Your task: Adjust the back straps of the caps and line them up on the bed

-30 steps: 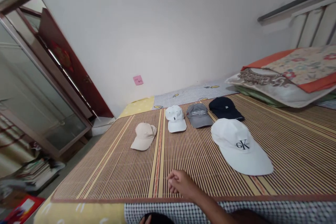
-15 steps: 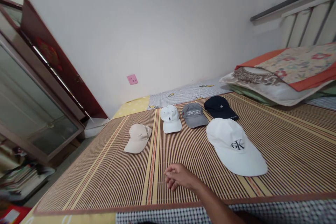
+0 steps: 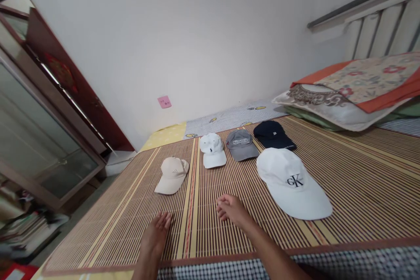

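Observation:
My left hand (image 3: 155, 230) is over the mat's front part, below the beige cap (image 3: 172, 175), its fingers loosely bent and holding nothing. Nearer the middle, my right hand (image 3: 230, 208) hovers or rests with relaxed, half-curled fingers, empty too. To its right lies a large white cap (image 3: 285, 175) with black "CK" letters. Behind stand a small white cap (image 3: 213, 151) with a dark emblem, a grey cap (image 3: 242, 145) with white lettering and a black cap (image 3: 273, 134). Neither hand touches a cap.
A striped bamboo mat (image 3: 124, 218) covers the bed. Pillows (image 3: 337, 105) under a floral cloth (image 3: 367, 81) are piled at the right, near a radiator (image 3: 377, 30). A pink note (image 3: 164, 102) sticks to the wall. Books (image 3: 26, 229) and a door (image 3: 70, 78) are at the left.
My left hand has come into view from below. My right hand has moved a little to the right and away from me. The caps lie as before; the view has shifted slightly.

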{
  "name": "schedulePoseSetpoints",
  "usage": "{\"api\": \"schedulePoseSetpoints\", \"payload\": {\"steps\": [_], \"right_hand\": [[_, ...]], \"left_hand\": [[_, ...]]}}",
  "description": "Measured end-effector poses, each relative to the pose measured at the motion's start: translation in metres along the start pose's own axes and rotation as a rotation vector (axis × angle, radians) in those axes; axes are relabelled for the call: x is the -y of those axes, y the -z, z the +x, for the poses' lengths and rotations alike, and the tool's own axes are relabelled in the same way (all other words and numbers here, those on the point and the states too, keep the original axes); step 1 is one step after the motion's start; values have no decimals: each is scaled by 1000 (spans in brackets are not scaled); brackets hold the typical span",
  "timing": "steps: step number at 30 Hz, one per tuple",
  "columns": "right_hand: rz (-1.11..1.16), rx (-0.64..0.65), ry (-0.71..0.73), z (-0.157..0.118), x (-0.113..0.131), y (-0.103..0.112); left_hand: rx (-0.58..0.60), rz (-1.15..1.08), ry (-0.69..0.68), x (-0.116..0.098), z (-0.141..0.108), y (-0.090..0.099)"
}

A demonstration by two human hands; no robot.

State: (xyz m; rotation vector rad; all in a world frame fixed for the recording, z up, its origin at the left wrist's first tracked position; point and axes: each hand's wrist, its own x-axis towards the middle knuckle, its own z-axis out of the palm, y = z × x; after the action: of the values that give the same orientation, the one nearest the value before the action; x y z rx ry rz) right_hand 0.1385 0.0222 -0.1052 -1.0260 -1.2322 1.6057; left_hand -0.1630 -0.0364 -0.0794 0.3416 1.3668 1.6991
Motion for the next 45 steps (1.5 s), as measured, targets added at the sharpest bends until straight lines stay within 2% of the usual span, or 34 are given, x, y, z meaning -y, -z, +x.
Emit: {"api": "schedulePoseSetpoints", "payload": {"steps": [3, 6, 14, 22, 28, 34, 37, 39, 45], "right_hand": [[-18, -6, 7, 0, -2, -2], [-36, -6, 15, 0, -5, -3], [-63, -1, 46, 6, -14, -1], [-98, 17, 54, 7, -16, -2], [-95, -1, 53, 7, -18, -6], [-95, -13, 76, 6, -21, -7], [-98, -23, 83, 5, -22, -8], [-104, -30, 90, 4, -22, -9], [-129, -56, 96, 5, -28, -10]], "left_hand": [[-72, -25, 76, -3, 21, -13], [-110, -45, 92, -9, 39, -29], [-153, -116, 27, -11, 78, -58], [-127, -176, -32, 2, 90, -59], [-78, -209, -21, -6, 90, -59], [-82, -178, 19, -10, 95, -72], [-89, -197, 4, -9, 86, -79], [-94, -235, -24, -6, 71, -82], [-32, -390, -100, 15, -3, -89]]}}
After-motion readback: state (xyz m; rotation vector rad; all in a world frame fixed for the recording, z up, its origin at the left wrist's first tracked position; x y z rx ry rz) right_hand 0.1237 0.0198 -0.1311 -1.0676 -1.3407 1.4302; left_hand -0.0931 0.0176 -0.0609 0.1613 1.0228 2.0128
